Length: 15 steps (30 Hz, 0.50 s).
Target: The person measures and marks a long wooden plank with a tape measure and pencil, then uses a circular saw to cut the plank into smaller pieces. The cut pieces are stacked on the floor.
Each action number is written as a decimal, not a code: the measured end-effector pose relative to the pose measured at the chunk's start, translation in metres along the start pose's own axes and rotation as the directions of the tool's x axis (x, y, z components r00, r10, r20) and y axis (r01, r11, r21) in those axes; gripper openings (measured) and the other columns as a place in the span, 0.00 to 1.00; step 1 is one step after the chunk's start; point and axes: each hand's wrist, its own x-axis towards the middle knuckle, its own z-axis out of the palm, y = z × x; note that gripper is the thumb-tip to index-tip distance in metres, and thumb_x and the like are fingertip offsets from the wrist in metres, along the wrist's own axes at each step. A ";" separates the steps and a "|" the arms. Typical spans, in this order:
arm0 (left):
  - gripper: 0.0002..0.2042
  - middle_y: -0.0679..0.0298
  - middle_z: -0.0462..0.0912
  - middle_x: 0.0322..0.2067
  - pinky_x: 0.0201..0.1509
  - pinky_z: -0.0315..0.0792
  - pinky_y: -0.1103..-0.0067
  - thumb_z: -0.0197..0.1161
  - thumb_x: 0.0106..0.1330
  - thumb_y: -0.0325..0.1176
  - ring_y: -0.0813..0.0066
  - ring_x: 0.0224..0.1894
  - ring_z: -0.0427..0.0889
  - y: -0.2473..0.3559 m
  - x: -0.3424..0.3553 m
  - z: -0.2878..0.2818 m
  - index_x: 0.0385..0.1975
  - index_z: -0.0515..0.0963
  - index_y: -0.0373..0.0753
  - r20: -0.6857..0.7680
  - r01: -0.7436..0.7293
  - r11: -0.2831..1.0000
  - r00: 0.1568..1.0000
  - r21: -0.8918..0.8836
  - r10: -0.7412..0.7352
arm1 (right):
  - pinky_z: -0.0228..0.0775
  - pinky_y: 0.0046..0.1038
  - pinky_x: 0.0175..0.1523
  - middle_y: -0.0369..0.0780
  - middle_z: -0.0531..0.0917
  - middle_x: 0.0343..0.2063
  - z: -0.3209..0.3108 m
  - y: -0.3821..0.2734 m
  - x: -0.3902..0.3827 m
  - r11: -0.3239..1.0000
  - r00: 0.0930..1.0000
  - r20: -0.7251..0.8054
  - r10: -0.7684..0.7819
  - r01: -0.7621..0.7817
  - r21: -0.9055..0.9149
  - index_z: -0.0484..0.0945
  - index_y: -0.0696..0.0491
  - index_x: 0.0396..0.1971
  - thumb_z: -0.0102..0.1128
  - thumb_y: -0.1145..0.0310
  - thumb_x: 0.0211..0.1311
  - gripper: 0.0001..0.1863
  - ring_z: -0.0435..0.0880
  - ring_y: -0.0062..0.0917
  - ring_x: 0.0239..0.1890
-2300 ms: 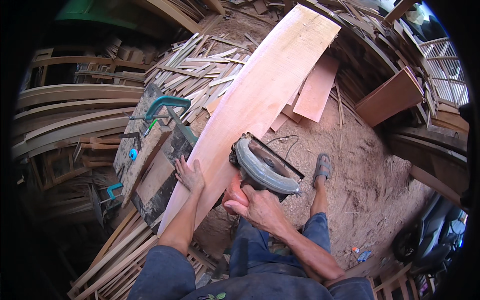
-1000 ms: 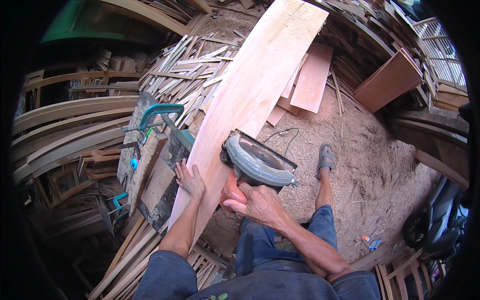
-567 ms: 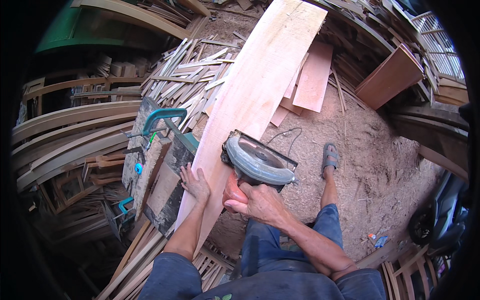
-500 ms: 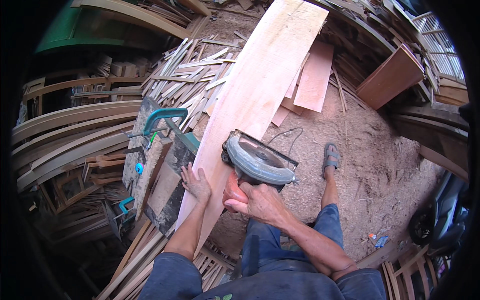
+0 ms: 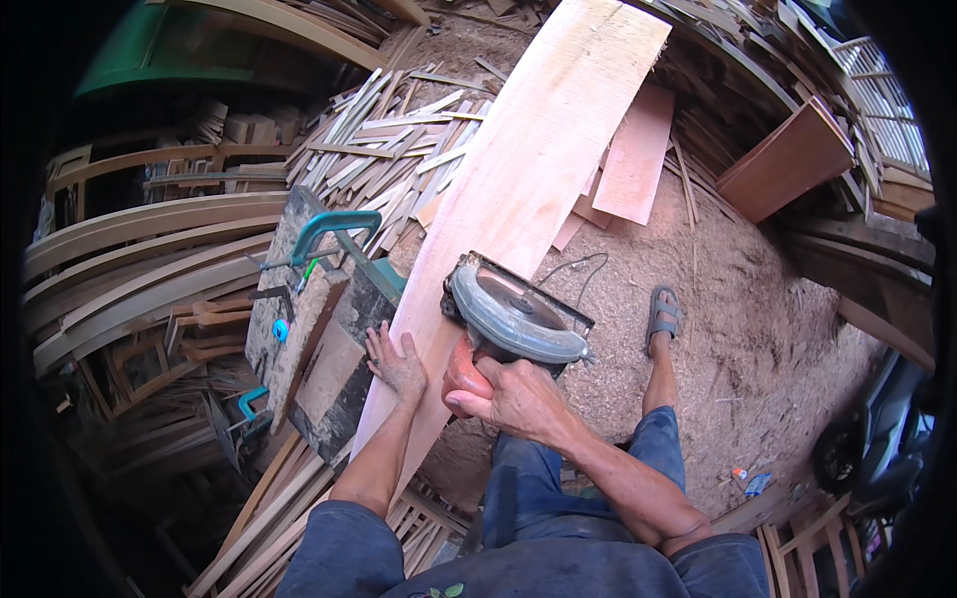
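Right hand (image 5: pixel 523 399) clenched around a saw (image 5: pixel 506 327) at center frame, left hand (image 5: pixel 401 369) spread unclenched across a board (image 5: pixel 543 159) reaching the top edge: apparently mid-cut, calling for a steady push next.

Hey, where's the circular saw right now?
In the head view, the circular saw is just right of centre, at the right edge of the long board, with its orange handle in the right hand.

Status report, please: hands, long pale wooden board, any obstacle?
Left hand spread on long pale wooden board, left edge. Right hand gripping grey, orange-handled circular saw. Thin dark cord beyond saw, seemingly not obstructing.
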 end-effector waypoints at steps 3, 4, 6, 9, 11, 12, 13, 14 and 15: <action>0.34 0.50 0.56 0.81 0.79 0.39 0.37 0.52 0.78 0.61 0.47 0.83 0.50 0.000 0.000 -0.001 0.77 0.65 0.49 0.008 0.006 1.000 1.000 -0.006 -0.005 | 0.78 0.51 0.40 0.58 0.84 0.25 0.001 -0.002 0.004 1.000 1.000 0.008 0.000 0.000 -0.015 0.83 0.59 0.37 0.62 0.31 0.65 0.38 0.87 0.57 0.33; 0.34 0.50 0.56 0.81 0.79 0.39 0.37 0.52 0.78 0.61 0.47 0.83 0.50 0.000 0.000 -0.001 0.77 0.65 0.49 0.012 0.007 1.000 1.000 -0.006 -0.007 | 0.78 0.51 0.40 0.58 0.84 0.24 0.001 -0.002 0.006 1.000 1.000 0.007 -0.002 0.002 -0.014 0.83 0.59 0.37 0.62 0.31 0.65 0.38 0.87 0.57 0.33; 0.34 0.50 0.56 0.81 0.79 0.38 0.37 0.52 0.78 0.60 0.47 0.83 0.50 0.000 0.000 0.000 0.77 0.65 0.49 0.006 0.002 1.000 1.000 -0.002 -0.002 | 0.78 0.51 0.39 0.58 0.83 0.23 0.003 -0.003 0.008 1.000 1.000 -0.009 -0.023 0.023 -0.016 0.82 0.60 0.35 0.60 0.30 0.66 0.39 0.87 0.57 0.31; 0.34 0.49 0.56 0.81 0.79 0.39 0.37 0.52 0.78 0.60 0.47 0.83 0.49 -0.001 0.001 0.000 0.77 0.66 0.49 0.007 -0.002 1.000 1.000 0.011 0.002 | 0.78 0.52 0.36 0.57 0.82 0.21 0.004 -0.005 0.013 0.998 0.997 -0.031 -0.064 0.063 -0.024 0.80 0.61 0.32 0.58 0.31 0.69 0.39 0.86 0.56 0.28; 0.34 0.49 0.56 0.81 0.79 0.39 0.36 0.52 0.78 0.61 0.46 0.83 0.50 -0.001 0.001 0.000 0.77 0.66 0.48 0.011 -0.005 1.000 1.000 0.018 0.004 | 0.78 0.51 0.36 0.58 0.83 0.21 0.005 -0.007 0.017 0.997 0.998 -0.018 -0.065 0.065 -0.033 0.80 0.61 0.32 0.58 0.32 0.69 0.39 0.87 0.56 0.29; 0.34 0.49 0.56 0.81 0.79 0.39 0.36 0.52 0.78 0.61 0.46 0.83 0.50 -0.002 0.002 0.000 0.77 0.66 0.48 0.014 -0.005 1.000 1.000 0.020 0.005 | 0.79 0.51 0.37 0.58 0.83 0.22 0.005 -0.009 0.019 0.998 0.998 -0.019 -0.063 0.062 -0.026 0.80 0.61 0.32 0.59 0.32 0.69 0.38 0.87 0.56 0.29; 0.34 0.49 0.56 0.81 0.79 0.40 0.36 0.52 0.78 0.61 0.46 0.83 0.50 -0.002 0.002 0.000 0.77 0.66 0.48 0.026 0.007 1.000 1.000 0.029 -0.008 | 0.79 0.51 0.37 0.58 0.83 0.22 0.005 -0.011 0.020 0.998 0.998 -0.020 -0.060 0.060 -0.019 0.80 0.61 0.32 0.59 0.33 0.69 0.38 0.87 0.56 0.29; 0.34 0.49 0.56 0.81 0.79 0.40 0.36 0.52 0.78 0.61 0.46 0.83 0.50 -0.002 0.002 0.000 0.77 0.66 0.48 0.024 -0.001 1.000 1.000 0.028 0.000 | 0.79 0.51 0.37 0.58 0.83 0.22 0.005 -0.012 0.022 0.998 0.998 -0.022 -0.058 0.058 -0.012 0.81 0.61 0.32 0.59 0.33 0.69 0.38 0.87 0.56 0.30; 0.34 0.49 0.56 0.81 0.79 0.41 0.36 0.52 0.78 0.61 0.46 0.83 0.50 -0.002 0.002 0.000 0.77 0.66 0.48 0.031 0.003 0.999 1.000 0.034 -0.004 | 0.79 0.51 0.37 0.58 0.83 0.22 0.006 -0.014 0.024 0.998 0.998 -0.019 -0.054 0.053 -0.015 0.81 0.61 0.32 0.59 0.33 0.69 0.38 0.87 0.56 0.30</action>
